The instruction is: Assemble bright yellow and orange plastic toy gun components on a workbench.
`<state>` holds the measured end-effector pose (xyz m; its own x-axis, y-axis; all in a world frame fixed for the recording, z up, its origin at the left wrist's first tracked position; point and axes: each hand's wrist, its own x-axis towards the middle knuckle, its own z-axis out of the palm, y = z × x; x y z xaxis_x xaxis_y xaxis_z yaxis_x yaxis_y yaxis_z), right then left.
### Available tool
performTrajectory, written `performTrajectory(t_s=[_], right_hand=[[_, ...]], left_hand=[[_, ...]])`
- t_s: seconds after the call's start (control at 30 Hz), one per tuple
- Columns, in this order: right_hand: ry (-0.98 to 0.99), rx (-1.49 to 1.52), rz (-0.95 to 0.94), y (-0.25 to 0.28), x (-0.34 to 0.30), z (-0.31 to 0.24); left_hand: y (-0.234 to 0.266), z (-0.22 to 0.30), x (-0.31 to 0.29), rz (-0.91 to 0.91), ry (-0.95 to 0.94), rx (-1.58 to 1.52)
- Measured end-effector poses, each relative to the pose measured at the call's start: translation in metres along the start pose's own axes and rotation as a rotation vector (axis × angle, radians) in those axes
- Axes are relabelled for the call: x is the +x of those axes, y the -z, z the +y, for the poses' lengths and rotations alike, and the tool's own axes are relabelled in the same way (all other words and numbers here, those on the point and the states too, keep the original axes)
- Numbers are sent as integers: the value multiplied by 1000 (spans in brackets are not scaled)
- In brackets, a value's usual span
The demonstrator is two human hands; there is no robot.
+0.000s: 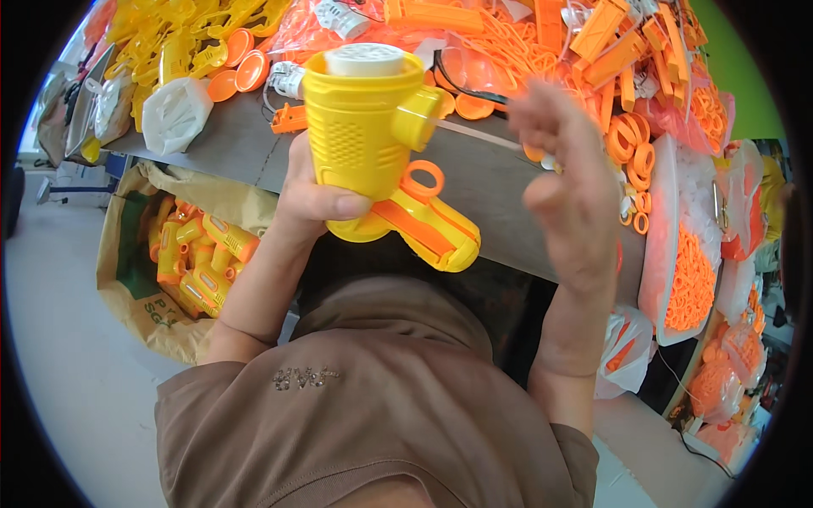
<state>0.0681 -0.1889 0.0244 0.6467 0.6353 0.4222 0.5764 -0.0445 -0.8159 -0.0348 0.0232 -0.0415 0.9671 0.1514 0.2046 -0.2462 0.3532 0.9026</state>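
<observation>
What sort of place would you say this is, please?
Probably an assembly workshop: yellow parts and orange parts lie heaped on the bench, a sack holds many yellow-and-orange pieces, and the left hand grips a yellow unit.

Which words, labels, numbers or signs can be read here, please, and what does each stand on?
Brown shirt: studded letters across the chest; wording left uncopied.
Sack: green printed letters low on its side; wording left uncopied.
White bundles: dark marks, too small and blurred to read.
Yellow piece in the left hand: no lettering I can make out.
</observation>
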Motion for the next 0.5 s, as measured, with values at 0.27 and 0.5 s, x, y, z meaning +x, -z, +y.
performTrajectory(t_s=[0.27,0.5], right_hand=[[-243,88,-42,-25,-40,0],[-183,-28,-138,-43,-15,-1]], left_hand=[[7,-7,-2,98,145,-124],[-9,-5,-2,78,135,-114]])
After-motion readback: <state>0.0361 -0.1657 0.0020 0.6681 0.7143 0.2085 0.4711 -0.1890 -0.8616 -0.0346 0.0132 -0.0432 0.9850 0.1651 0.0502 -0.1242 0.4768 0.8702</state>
